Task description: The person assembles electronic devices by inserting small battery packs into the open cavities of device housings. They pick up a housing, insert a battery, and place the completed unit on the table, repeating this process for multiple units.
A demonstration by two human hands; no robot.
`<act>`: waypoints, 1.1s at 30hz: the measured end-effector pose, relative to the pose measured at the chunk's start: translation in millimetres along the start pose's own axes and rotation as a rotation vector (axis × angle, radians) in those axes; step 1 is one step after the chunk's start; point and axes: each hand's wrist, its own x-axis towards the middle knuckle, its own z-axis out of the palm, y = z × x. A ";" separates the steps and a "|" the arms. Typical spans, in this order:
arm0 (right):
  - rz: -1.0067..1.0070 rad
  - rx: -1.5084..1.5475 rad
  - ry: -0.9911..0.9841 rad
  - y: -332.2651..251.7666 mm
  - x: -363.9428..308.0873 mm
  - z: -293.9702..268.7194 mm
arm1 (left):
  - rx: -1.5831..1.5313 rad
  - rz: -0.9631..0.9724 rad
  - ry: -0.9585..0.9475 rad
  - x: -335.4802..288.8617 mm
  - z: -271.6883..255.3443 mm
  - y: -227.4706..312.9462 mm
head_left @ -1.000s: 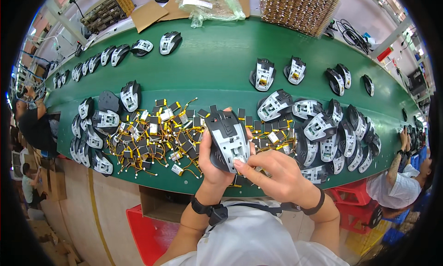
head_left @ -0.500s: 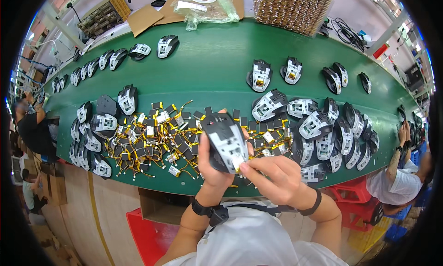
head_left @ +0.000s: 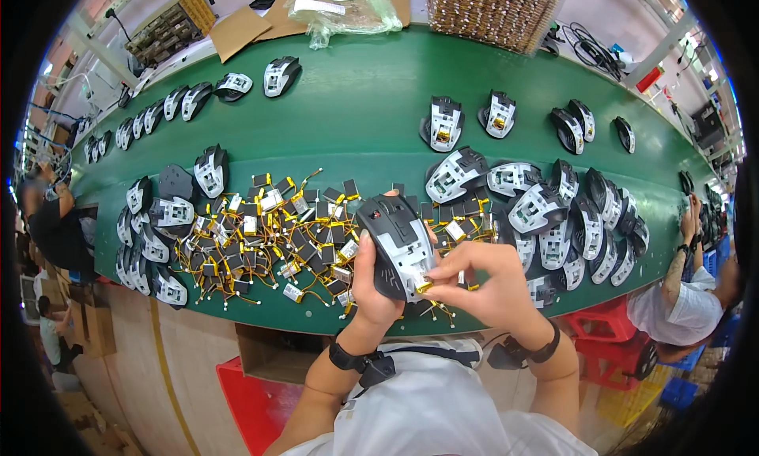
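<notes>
1 mouse (head_left: 405,246) lies in the left hand (head_left: 375,296) near the bench edge (head_left: 273,321).

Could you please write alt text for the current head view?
A person's left grip holds a black-and-silver computer mouse shell, the right grip at its near end. Beneath is a green bench strewn with wired battery packs and similar mouse shells.

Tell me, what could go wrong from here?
The left hand cradles the mouse; pressure from the right hand at its near end could make it slip. The batteries lie in a loose, overlapping heap, so a nudge might scatter some. The mice crowded to the right sit close together, so a bump could shift several.
</notes>
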 end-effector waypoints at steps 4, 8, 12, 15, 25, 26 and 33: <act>0.213 0.168 -0.140 3.8 -1.4 -6.1 | 0.023 -0.022 -0.060 -5.0 1.3 0.9; 0.092 0.088 -0.108 -3.9 -2.7 -6.0 | 0.074 -0.065 0.021 -1.4 7.9 3.1; 0.050 0.029 -0.091 -13.1 0.3 -7.5 | 0.007 -0.044 -0.026 0.3 7.1 5.7; -0.061 -0.105 0.049 -7.4 -1.0 1.7 | 0.114 -0.021 0.091 -1.7 4.6 0.0; -0.236 -0.230 0.209 -1.1 -15.3 22.8 | 0.042 0.037 -0.056 -4.5 0.1 0.6; -0.216 -0.204 0.193 -3.6 -17.7 22.4 | 0.054 0.028 -0.030 -5.1 1.4 2.4; -0.225 -0.148 0.011 -14.3 -19.7 6.7 | -0.010 0.055 0.052 -2.6 11.4 3.7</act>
